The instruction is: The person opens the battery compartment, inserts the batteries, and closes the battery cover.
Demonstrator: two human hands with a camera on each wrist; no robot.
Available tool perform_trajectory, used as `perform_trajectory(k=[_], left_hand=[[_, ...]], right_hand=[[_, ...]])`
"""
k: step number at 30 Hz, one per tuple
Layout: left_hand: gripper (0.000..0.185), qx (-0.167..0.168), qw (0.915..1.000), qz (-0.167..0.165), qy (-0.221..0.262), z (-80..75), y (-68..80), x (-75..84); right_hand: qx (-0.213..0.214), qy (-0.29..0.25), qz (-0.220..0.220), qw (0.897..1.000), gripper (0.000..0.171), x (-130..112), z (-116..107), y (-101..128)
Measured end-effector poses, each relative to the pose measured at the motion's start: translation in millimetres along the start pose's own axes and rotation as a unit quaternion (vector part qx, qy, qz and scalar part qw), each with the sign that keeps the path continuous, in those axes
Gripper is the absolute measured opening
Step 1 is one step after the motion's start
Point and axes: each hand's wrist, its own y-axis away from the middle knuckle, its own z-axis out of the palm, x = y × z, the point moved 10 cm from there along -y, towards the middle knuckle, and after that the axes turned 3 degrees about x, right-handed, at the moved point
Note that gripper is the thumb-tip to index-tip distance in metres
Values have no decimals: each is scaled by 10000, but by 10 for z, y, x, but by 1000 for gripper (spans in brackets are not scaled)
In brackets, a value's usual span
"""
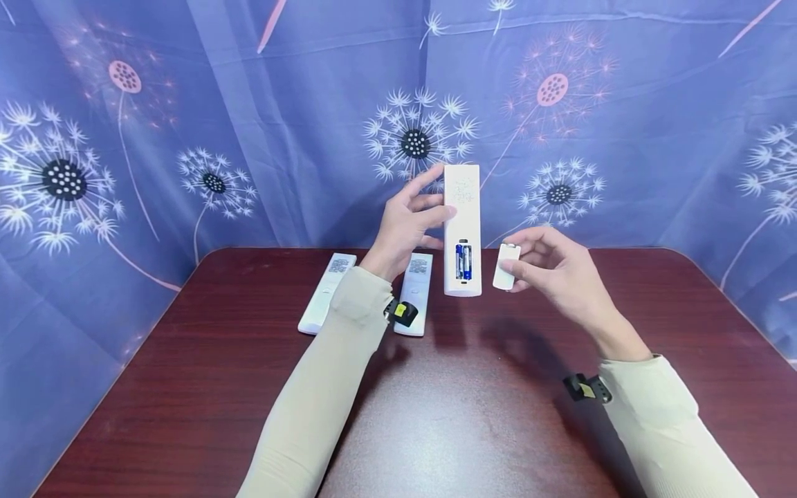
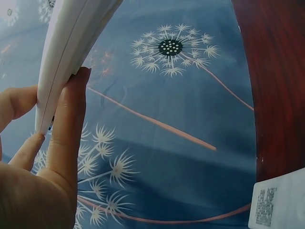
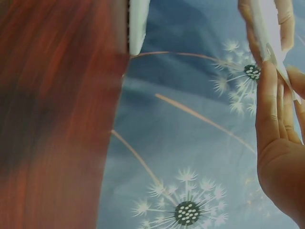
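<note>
Remote [image 1: 462, 228] stands upright in the middle of the frame, gripped by the left hand [image 1: 405, 225], batteries [image 1: 463, 261] showing, while the right hand [image 1: 554, 270] pinches the little cover [image 1: 506, 266] just to its right.

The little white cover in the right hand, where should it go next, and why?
Probably back onto the remote. The left hand holds it upright with its battery compartment open and two batteries showing inside. The right hand pinches the battery cover just beside that opening, so sliding it over seems the natural small move.
</note>
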Motion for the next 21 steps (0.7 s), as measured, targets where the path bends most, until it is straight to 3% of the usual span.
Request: perform_trajectory(k=[11, 21], left_hand=[[67, -46, 10000, -6, -5, 0, 3, 17], [67, -135, 9999, 31, -40, 53, 21, 13]], right_hand=[[325, -550, -128, 9979, 33, -174, 90, -25], [543, -133, -397, 9976, 33, -275, 196, -33]])
